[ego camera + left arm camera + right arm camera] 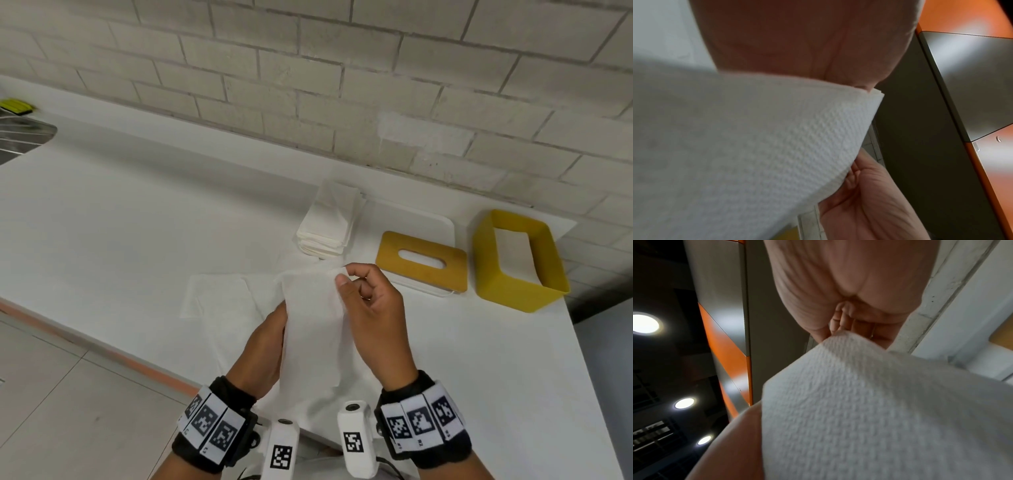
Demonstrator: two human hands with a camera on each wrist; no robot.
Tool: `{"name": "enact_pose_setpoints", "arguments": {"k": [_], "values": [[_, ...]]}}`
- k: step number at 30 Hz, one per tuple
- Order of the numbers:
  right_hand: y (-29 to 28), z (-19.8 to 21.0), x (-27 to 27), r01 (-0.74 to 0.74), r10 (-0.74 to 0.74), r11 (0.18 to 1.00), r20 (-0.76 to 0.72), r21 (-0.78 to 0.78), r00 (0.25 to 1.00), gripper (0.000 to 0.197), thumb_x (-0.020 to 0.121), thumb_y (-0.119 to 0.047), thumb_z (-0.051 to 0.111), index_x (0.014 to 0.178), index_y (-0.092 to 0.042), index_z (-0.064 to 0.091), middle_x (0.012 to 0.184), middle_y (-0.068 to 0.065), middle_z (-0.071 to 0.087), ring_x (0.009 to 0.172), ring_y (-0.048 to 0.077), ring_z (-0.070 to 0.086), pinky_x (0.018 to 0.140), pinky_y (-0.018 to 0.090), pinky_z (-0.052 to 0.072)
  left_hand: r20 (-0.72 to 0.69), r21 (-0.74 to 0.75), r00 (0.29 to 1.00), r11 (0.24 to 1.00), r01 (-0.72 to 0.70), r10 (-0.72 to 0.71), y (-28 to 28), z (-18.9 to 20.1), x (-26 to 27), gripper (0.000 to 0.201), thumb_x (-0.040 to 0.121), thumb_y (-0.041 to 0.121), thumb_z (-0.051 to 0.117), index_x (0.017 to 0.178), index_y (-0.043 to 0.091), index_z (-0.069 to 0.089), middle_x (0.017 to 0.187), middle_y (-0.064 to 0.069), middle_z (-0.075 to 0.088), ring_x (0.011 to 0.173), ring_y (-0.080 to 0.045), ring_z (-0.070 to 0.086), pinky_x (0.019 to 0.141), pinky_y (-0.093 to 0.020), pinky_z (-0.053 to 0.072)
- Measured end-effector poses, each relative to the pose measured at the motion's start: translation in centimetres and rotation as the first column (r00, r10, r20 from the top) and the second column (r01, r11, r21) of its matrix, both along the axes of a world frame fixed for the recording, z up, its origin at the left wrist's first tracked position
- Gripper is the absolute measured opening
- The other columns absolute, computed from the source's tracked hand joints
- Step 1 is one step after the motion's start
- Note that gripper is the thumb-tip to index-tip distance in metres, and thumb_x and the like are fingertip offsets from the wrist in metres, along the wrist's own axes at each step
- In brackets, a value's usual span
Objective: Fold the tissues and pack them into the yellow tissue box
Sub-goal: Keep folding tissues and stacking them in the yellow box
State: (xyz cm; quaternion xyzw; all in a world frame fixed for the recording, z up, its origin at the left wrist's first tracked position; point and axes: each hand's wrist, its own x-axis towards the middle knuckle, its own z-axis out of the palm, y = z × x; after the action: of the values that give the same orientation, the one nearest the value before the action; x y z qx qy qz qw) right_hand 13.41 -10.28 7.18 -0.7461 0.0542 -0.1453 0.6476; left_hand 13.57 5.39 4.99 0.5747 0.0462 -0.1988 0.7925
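a: folding step under way. right hand (pixel 371 318) pinches the tissue's (pixel 313 329) top corner; left hand (pixel 263 353) holds its left edge, raised over the counter (pixel 137 212).

b: box?

a: yellow tissue box (pixel 517 260) stands open at right, lid (pixel 423 263) beside it. next, i judge: match edges, crease, stack.

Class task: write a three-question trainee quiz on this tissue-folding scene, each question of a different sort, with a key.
1. True or false: the lid sits on the yellow tissue box.
2. Which hand pinches the top edge of the held tissue? A left hand; B right hand.
3. Fill in: the stack of folded tissues lies to the ___ of the lid.

Key: 1 false; 2 B; 3 left.
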Motion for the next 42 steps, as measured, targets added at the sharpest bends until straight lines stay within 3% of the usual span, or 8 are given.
{"name": "enact_pose_setpoints", "arguments": {"k": [2,5,11,17,28,32,36,42], "values": [[0.2,0.0,0.1,0.011,-0.011,1.000,0.004,-0.001,1.000,0.007,0.098,-0.023,0.066,0.104,-0.027,0.065,0.058,-0.011,0.050,0.054,0.005,0.044,0.059,0.017,0.039,0.022,-0.075,1.000,0.997,0.015,-0.014,0.0,0.2,0.0,0.059,0.096,0.058,0.035,0.133,0.023,0.062,0.131,-0.003,0.072,0.125,-0.018,0.066,0.107,-0.039,0.049],[0.3,0.0,0.1,0.019,-0.019,1.000,0.009,0.011,1.000,0.018,0.097,-0.024,0.067,0.113,-0.031,0.062,0.058,-0.007,0.050,0.051,0.007,0.039,0.057,0.015,0.037,0.016,-0.164,0.999,0.985,0.053,-0.051,0.2,-0.4,0.3,0.085,0.079,0.077,0.042,0.140,0.020,0.056,0.136,-0.006,0.068,0.129,-0.021,0.063,0.107,-0.036,0.053],[0.3,-0.2,0.2,0.042,-0.043,0.999,0.014,0.019,0.999,0.037,0.095,-0.027,0.070,0.128,-0.036,0.055,0.069,0.007,0.066,0.065,0.018,0.060,0.066,0.013,0.047,0.098,-0.053,0.989,0.992,0.113,-0.107,0.4,-1.1,0.5,0.033,0.091,0.039,0.062,0.119,0.030,0.076,0.130,-0.003,0.072,0.123,-0.020,0.067,0.098,-0.032,0.056],[0.6,-1.2,0.6,0.095,-0.095,0.995,0.000,0.031,0.995,0.035,0.097,-0.029,0.067,0.129,-0.034,0.055,0.054,-0.007,0.055,0.054,0.004,0.050,0.066,0.012,0.046,0.115,0.075,0.981,0.986,0.146,-0.154,0.6,-1.1,0.3,0.035,0.095,0.037,0.057,0.125,0.026,0.071,0.126,0.001,0.074,0.121,-0.020,0.068,0.103,-0.036,0.052],[1.1,-2.4,1.4,0.128,-0.129,0.991,-0.026,-0.038,0.991,0.027,0.098,-0.031,0.064,0.125,-0.035,0.058,0.055,-0.007,0.046,0.055,0.009,0.047,0.065,0.010,0.045,0.138,0.310,0.978,0.945,0.108,-0.157,0.6,-1.1,0.2,0.031,0.104,0.039,0.047,0.119,0.028,0.073,0.115,0.009,0.078,0.111,-0.007,0.071,0.102,-0.028,0.051],[0.9,-3.3,1.6,0.101,-0.104,0.994,-0.114,-0.037,0.988,0.021,0.101,-0.038,0.057,0.122,-0.039,0.058,0.064,0.014,0.056,0.060,0.023,0.054,0.063,0.026,0.049,0.106,0.306,0.990,0.950,0.057,-0.093,0.9,-1.5,0.4,0.036,0.102,0.044,0.048,0.118,0.024,0.074,0.114,0.006,0.078,0.110,-0.009,0.071,0.102,-0.027,0.051],[0.5,-4.9,2.7,0.050,-0.047,0.999,-0.331,0.000,0.943,0.011,0.102,-0.034,0.056,0.110,-0.031,0.063,0.083,0.001,0.071,0.074,0.015,0.069,0.061,0.029,0.055,-0.010,0.268,0.994,0.957,-0.106,0.112,3.1,-2.9,1.1,0.048,0.092,0.062,0.061,0.121,0.026,0.074,0.119,0.009,0.076,0.119,-0.013,0.067,0.115,-0.045,0.043],[1.2,-8.3,7.6,-0.179,-0.004,0.947,-0.566,-0.268,0.824,0.052,0.096,-0.039,0.063,0.141,-0.018,0.048,0.129,0.003,0.063,0.118,0.020,0.059,0.094,0.027,0.043,-0.035,0.321,0.967,0.919,-0.229,0.254,6.7,-4.4,0.6,0.070,0.073,0.077,0.058,0.122,0.030,0.071,0.120,0.010,0.075,0.119,-0.016,0.067,0.113,-0.049,0.044]]}}
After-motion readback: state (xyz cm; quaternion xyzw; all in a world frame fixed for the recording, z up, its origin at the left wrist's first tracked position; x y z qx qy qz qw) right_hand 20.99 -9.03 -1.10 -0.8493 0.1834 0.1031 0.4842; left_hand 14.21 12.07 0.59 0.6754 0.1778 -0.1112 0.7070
